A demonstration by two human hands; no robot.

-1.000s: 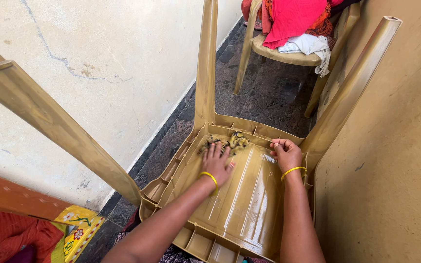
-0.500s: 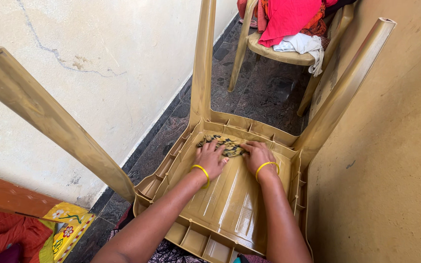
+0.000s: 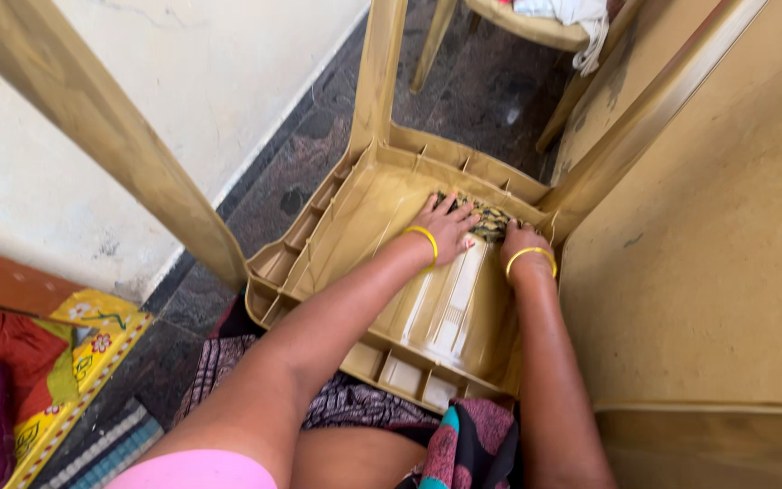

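- No labels, signs or screens show.
- The one package-like thing is a flat yellow printed packet [image 3: 92, 358] with red flowers and a red-and-white edge, on the floor left of the upturned tan plastic chair [image 3: 337, 226].

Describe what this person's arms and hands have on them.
Both forearms are bare, with no sleeves reaching them. The left hand and the right hand each have a thin yellow bangle at the wrist. A fingernail on the left hand looks painted pink.

scrub pad [image 3: 486, 217]: dark green-yellow, flat | on upturned tan plastic chair [image 3: 337, 226] underside, far edge
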